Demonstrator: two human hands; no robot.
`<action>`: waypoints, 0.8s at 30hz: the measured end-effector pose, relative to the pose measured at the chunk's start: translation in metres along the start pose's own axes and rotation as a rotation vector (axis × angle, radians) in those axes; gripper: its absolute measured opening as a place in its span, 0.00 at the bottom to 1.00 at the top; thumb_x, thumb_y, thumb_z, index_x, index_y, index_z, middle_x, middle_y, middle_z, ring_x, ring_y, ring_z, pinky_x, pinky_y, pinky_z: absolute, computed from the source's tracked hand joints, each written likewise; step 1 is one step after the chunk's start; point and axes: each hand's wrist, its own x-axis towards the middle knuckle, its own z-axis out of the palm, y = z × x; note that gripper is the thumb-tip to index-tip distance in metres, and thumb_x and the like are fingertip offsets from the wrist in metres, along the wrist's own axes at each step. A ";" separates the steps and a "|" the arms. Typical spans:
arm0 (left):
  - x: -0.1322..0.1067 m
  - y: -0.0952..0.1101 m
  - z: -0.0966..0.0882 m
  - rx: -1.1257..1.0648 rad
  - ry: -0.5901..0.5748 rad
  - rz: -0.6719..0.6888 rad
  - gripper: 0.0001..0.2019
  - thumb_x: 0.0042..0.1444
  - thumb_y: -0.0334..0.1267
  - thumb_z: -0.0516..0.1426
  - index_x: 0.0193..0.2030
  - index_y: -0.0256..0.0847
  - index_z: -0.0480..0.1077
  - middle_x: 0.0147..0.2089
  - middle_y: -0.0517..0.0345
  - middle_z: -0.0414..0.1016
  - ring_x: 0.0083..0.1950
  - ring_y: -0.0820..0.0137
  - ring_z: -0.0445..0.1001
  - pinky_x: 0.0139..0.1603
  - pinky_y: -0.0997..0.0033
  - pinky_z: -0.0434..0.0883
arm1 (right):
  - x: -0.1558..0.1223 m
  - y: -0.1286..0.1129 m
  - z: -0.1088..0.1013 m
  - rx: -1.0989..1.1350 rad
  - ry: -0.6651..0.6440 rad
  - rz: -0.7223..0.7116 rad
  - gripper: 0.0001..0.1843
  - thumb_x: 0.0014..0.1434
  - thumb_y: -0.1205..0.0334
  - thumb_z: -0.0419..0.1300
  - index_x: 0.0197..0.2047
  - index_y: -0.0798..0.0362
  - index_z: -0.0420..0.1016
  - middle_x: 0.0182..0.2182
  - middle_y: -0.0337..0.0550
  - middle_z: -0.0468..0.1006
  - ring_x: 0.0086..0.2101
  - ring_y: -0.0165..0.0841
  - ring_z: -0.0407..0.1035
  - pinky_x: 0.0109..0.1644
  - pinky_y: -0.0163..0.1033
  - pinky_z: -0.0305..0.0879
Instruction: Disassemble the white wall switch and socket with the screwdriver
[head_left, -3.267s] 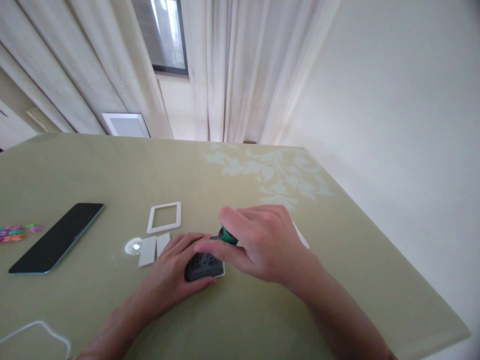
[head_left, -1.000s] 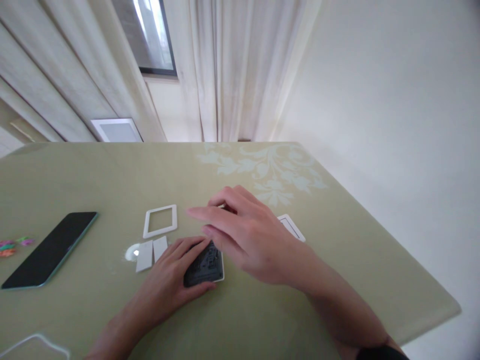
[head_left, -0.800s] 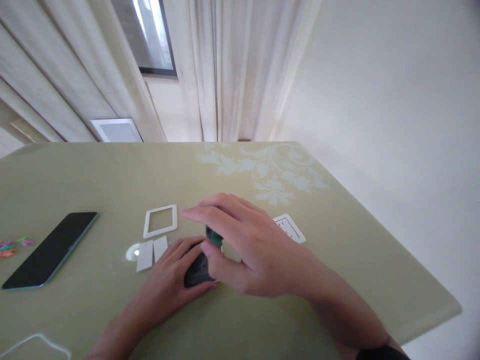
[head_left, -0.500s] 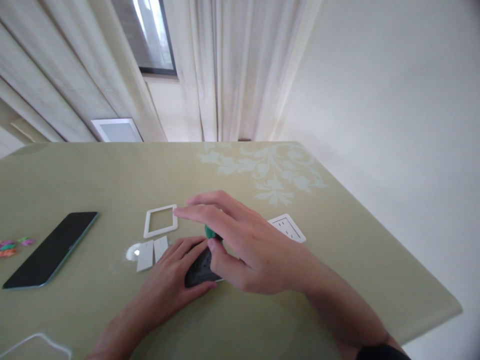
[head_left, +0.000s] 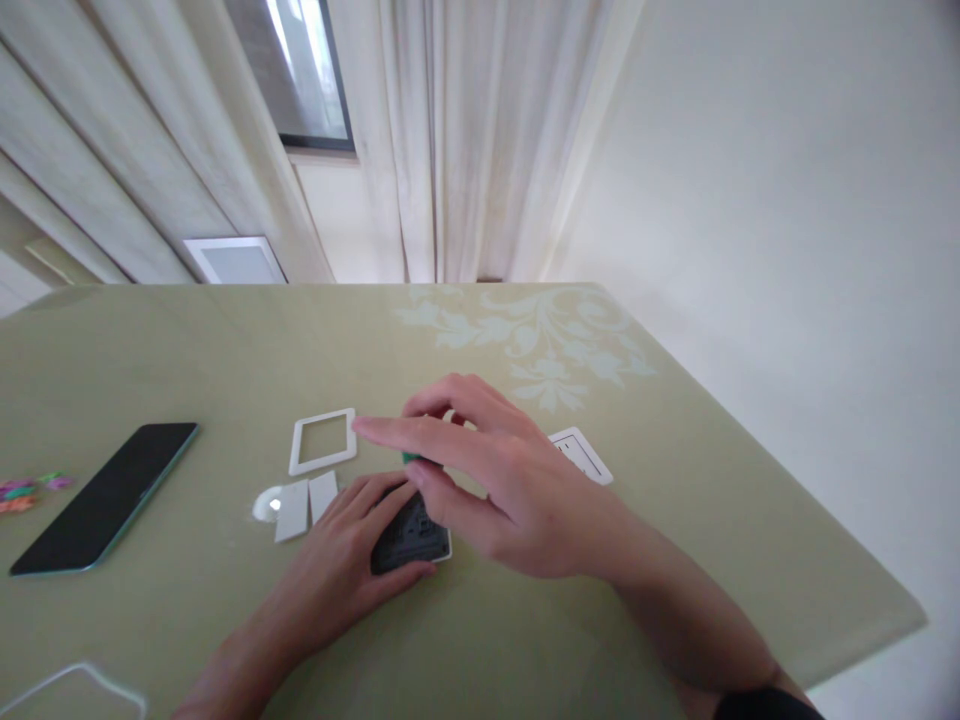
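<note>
My left hand [head_left: 349, 545] lies over a dark-backed wall switch module [head_left: 412, 530] with a white rim, gripping it between thumb and fingers against the table. Above its far side, my right hand [head_left: 487, 480] pinches a green-handled screwdriver [head_left: 411, 457] between thumb and fingers, with the index finger stretched out. Most of the screwdriver is hidden by the hand, and its tip cannot be seen. Left of the hands lie a white square frame [head_left: 298, 445] and two white switch plates [head_left: 292, 512]. A white socket faceplate [head_left: 583, 455] is partly behind my right wrist.
A black phone [head_left: 109, 500] lies on the left of the green table cover [head_left: 225, 350]. Small colourful pieces [head_left: 22, 492] sit at the far left, and a white cable [head_left: 82, 668] at the lower left. Curtains and a wall stand beyond the table.
My right hand has turned and shifted slightly, its fingers curling more around the green handle; more of the module's dark back shows. My left hand stays in place.
</note>
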 end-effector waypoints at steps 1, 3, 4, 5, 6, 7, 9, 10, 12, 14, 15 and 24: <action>0.000 0.000 0.000 -0.004 -0.001 0.005 0.33 0.62 0.52 0.69 0.72 0.51 0.69 0.67 0.45 0.76 0.67 0.43 0.75 0.63 0.38 0.78 | 0.000 0.000 0.000 0.021 -0.015 -0.005 0.25 0.76 0.71 0.51 0.73 0.54 0.70 0.58 0.49 0.75 0.60 0.33 0.69 0.70 0.42 0.67; 0.000 0.000 0.000 -0.010 0.000 0.003 0.31 0.63 0.52 0.69 0.70 0.51 0.70 0.67 0.46 0.76 0.66 0.44 0.76 0.63 0.39 0.78 | 0.000 0.000 0.001 0.040 0.003 -0.001 0.26 0.76 0.70 0.51 0.74 0.55 0.68 0.62 0.51 0.74 0.62 0.34 0.69 0.71 0.42 0.66; 0.000 0.000 0.001 -0.014 0.003 0.000 0.30 0.62 0.52 0.69 0.68 0.51 0.71 0.65 0.46 0.78 0.64 0.44 0.77 0.62 0.40 0.79 | 0.001 0.001 0.002 0.034 0.026 0.004 0.24 0.77 0.66 0.53 0.73 0.54 0.69 0.62 0.51 0.73 0.62 0.34 0.69 0.71 0.43 0.66; -0.001 0.000 0.001 -0.015 0.007 -0.005 0.29 0.62 0.52 0.69 0.68 0.51 0.72 0.63 0.47 0.79 0.63 0.45 0.77 0.61 0.41 0.80 | 0.001 0.001 0.004 0.019 0.049 0.007 0.23 0.77 0.62 0.56 0.71 0.52 0.71 0.61 0.51 0.73 0.61 0.35 0.70 0.70 0.43 0.68; -0.001 0.000 0.001 -0.015 0.010 -0.012 0.30 0.61 0.52 0.70 0.67 0.51 0.72 0.62 0.47 0.80 0.62 0.45 0.78 0.60 0.41 0.80 | 0.000 0.002 0.004 0.000 0.070 0.008 0.22 0.77 0.57 0.59 0.70 0.51 0.74 0.59 0.50 0.74 0.59 0.35 0.71 0.67 0.43 0.70; -0.001 0.001 0.001 -0.014 0.014 -0.020 0.31 0.60 0.52 0.70 0.68 0.52 0.72 0.60 0.47 0.81 0.61 0.44 0.78 0.59 0.41 0.80 | 0.000 0.003 0.005 -0.019 0.084 0.006 0.21 0.77 0.54 0.60 0.68 0.50 0.76 0.57 0.49 0.74 0.57 0.35 0.72 0.65 0.43 0.72; 0.000 0.001 0.001 -0.014 0.018 -0.024 0.32 0.60 0.52 0.71 0.69 0.52 0.71 0.61 0.47 0.80 0.62 0.43 0.78 0.59 0.40 0.80 | 0.000 0.003 0.004 -0.040 0.086 -0.010 0.19 0.77 0.56 0.58 0.66 0.49 0.79 0.53 0.48 0.75 0.53 0.35 0.73 0.61 0.43 0.73; 0.000 0.001 0.000 -0.017 0.018 -0.021 0.32 0.60 0.51 0.71 0.70 0.52 0.71 0.62 0.47 0.80 0.63 0.43 0.77 0.60 0.40 0.80 | -0.001 0.002 0.003 -0.041 0.077 -0.024 0.18 0.78 0.61 0.56 0.66 0.50 0.78 0.53 0.48 0.76 0.53 0.35 0.73 0.61 0.44 0.73; 0.001 0.001 0.000 -0.026 0.012 -0.008 0.31 0.61 0.50 0.70 0.69 0.52 0.71 0.64 0.47 0.78 0.65 0.43 0.76 0.61 0.40 0.79 | -0.001 0.001 0.002 -0.035 0.052 -0.051 0.22 0.75 0.70 0.52 0.67 0.55 0.76 0.54 0.49 0.78 0.55 0.36 0.72 0.65 0.46 0.71; 0.001 0.001 0.000 -0.027 0.010 -0.002 0.30 0.62 0.50 0.69 0.69 0.52 0.71 0.64 0.47 0.78 0.65 0.44 0.76 0.62 0.41 0.79 | -0.002 0.001 0.002 -0.043 0.062 -0.048 0.22 0.75 0.69 0.53 0.68 0.56 0.75 0.57 0.50 0.78 0.57 0.36 0.72 0.68 0.47 0.69; 0.001 0.001 0.000 -0.022 0.014 -0.003 0.31 0.62 0.51 0.70 0.70 0.52 0.70 0.64 0.47 0.78 0.65 0.44 0.76 0.61 0.41 0.79 | -0.002 0.002 0.003 -0.054 0.091 -0.039 0.20 0.77 0.65 0.55 0.67 0.55 0.76 0.58 0.51 0.77 0.57 0.37 0.72 0.67 0.46 0.71; 0.001 0.001 0.000 -0.013 -0.004 -0.001 0.33 0.62 0.51 0.69 0.72 0.51 0.68 0.66 0.46 0.76 0.66 0.43 0.75 0.63 0.40 0.77 | 0.000 0.003 -0.001 0.014 0.089 -0.116 0.20 0.75 0.72 0.52 0.65 0.55 0.75 0.55 0.47 0.83 0.55 0.33 0.75 0.66 0.44 0.71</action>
